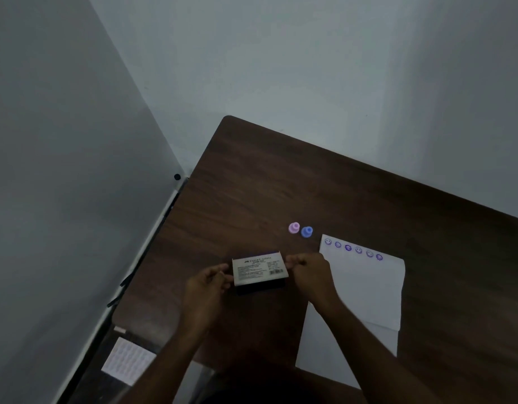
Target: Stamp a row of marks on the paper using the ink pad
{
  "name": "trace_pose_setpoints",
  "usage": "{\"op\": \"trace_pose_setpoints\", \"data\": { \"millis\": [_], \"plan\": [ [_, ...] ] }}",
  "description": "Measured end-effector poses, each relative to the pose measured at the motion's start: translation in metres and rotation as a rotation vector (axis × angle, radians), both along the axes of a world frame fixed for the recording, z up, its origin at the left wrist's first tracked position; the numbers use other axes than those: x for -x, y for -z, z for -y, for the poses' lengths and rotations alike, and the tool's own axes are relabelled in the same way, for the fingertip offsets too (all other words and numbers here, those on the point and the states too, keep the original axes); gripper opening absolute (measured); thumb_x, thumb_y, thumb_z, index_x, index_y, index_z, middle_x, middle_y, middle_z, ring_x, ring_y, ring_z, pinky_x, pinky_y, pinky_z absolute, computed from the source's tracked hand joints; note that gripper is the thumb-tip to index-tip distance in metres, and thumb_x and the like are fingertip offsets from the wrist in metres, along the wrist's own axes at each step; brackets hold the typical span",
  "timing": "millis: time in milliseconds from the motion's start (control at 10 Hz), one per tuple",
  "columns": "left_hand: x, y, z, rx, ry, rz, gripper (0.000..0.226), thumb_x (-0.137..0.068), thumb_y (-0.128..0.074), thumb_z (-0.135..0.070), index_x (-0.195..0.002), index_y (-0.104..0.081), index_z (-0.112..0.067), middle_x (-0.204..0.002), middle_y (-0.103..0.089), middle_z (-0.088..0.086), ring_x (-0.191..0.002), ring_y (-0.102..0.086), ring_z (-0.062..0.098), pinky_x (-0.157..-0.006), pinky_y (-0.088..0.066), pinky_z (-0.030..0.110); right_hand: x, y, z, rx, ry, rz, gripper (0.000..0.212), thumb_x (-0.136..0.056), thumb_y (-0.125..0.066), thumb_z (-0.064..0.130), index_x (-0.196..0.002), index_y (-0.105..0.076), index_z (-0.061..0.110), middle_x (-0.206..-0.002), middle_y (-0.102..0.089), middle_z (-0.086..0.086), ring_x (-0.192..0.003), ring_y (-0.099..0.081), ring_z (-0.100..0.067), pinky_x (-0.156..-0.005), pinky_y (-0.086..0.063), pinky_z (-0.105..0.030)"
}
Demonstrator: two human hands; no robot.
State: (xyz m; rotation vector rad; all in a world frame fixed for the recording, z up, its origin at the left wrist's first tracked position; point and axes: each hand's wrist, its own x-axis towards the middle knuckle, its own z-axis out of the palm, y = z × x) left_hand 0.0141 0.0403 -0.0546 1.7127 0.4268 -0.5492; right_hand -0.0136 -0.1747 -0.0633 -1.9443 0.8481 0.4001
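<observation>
Both forearms reach in from the bottom of the frame, and I start with what they end in. My left hand [206, 282] pinches the left end of the ink pad [260, 268] between thumb and fingers; my right hand [308, 272] grips its right end the same way, so the pad is held between them, label side up, at or just above the table [252, 185]. I cannot tell whether its dark underside rests on the wood. The printed lid looks to be closed or nearly so over the dark base.

Just right of the pad, partly under my right wrist, lies the paper [365, 293], and along its far edge runs a row of stamped marks [353, 249], six smiling faces in purple ink, fairly evenly spaced. Beyond the pad, near the paper's far left corner, stand the pink stamp [294, 228] and the blue stamp [306, 232], side by side and untouched by either hand.

I judge the stamping itself done, or close to it, and the step in hand to be closing up the pad. The next move calls for even pressure at both ends so the lid seats squarely, then setting the pad down clear of the paper so no ink reaches the sheet.
</observation>
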Motion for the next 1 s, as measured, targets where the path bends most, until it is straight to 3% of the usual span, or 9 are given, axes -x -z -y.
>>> {"op": "trace_pose_setpoints", "data": {
  "millis": [100,200,300,500,600,800,900,1000],
  "plan": [
    [0.004,0.006,-0.001,-0.029,0.026,-0.040,0.020,-0.093,-0.051,-0.006,-0.105,-0.066,-0.010,-0.078,-0.074,0.003,-0.072,-0.067,0.012,-0.068,-0.053,0.025,0.003,0.007,-0.001,0.007,0.012,-0.016,0.019,-0.086,-0.060,0.014,-0.073,-0.069,0.025,-0.079,-0.067,0.009,-0.071,-0.059,0.002,-0.058,-0.043,-0.013],
    [0.005,0.013,0.000,-0.084,0.080,-0.062,0.022,-0.095,-0.050,-0.008,-0.111,-0.064,-0.007,-0.083,-0.073,0.006,-0.082,-0.067,0.022,-0.080,-0.055,0.040,0.004,0.013,-0.002,0.006,0.024,-0.025,0.017,-0.086,-0.058,0.012,-0.077,-0.070,0.020,-0.083,-0.068,0.005,-0.070,-0.057,0.001,-0.059,-0.045,-0.014],
    [0.004,0.018,0.001,-0.135,0.120,-0.067,0.024,-0.096,-0.048,-0.010,-0.114,-0.063,-0.007,-0.084,-0.072,0.006,-0.083,-0.067,0.024,-0.082,-0.054,0.043,0.004,0.020,-0.003,0.023,0.022,-0.049,0.016,-0.086,-0.058,0.011,-0.077,-0.069,0.017,-0.090,-0.070,0.000,-0.070,-0.055,-0.002,-0.059,-0.045,-0.016],
    [0.001,0.030,0.002,-0.183,0.171,-0.078,0.024,-0.096,-0.048,-0.012,-0.114,-0.063,-0.010,-0.084,-0.072,0.002,-0.077,-0.066,0.015,-0.067,-0.052,0.027,0.001,0.028,-0.005,0.054,-0.024,-0.083,0.013,-0.088,-0.057,0.013,-0.089,-0.070,0.012,-0.101,-0.070,-0.006,-0.079,-0.058,-0.008,-0.067,-0.049,-0.019],
    [-0.002,0.035,0.003,-0.229,0.188,-0.034,0.024,-0.095,-0.049,-0.014,-0.113,-0.064,-0.013,-0.087,-0.071,-0.001,-0.076,-0.065,0.009,-0.064,-0.050,0.024,0.001,0.031,-0.004,0.069,-0.050,-0.081,0.014,-0.089,-0.057,0.014,-0.095,-0.069,0.014,-0.106,-0.069,-0.005,-0.078,-0.054,-0.004,-0.060,-0.041,-0.012],
    [-0.011,0.030,0.004,-0.453,0.298,0.396,0.022,-0.095,-0.050,-0.027,-0.114,-0.061,-0.027,-0.108,-0.059,-0.010,-0.094,-0.052,-0.005,-0.081,-0.041,0.014,0.001,0.022,-0.004,0.262,-0.139,0.084,0.014,-0.092,-0.051,0.022,-0.088,-0.064,0.021,-0.093,-0.067,0.004,-0.066,-0.050,0.007,-0.054,-0.032,-0.006],
    [-0.015,0.022,0.008,-0.512,0.377,0.533,0.027,-0.095,-0.049,-0.030,-0.120,-0.058,-0.024,-0.118,-0.058,-0.008,-0.109,-0.049,0.000,-0.092,-0.035,0.015,0.004,0.012,-0.001,0.333,-0.243,0.155,0.015,-0.093,-0.048,0.025,-0.092,-0.062,0.022,-0.097,-0.064,0.003,-0.087,-0.058,-0.005,-0.071,-0.038,-0.010],
    [-0.024,0.015,0.018,-0.484,0.379,0.567,0.042,-0.096,-0.044,-0.039,-0.134,-0.049,-0.021,-0.137,-0.050,-0.006,-0.128,-0.040,0.006,-0.103,-0.030,0.022,0.002,0.003,0.008,0.435,-0.195,0.277,0.025,-0.094,-0.047,0.027,-0.113,-0.059,0.015,-0.116,-0.062,-0.004,-0.108,-0.056,-0.015,-0.093,-0.040,-0.025]
  ]
}}
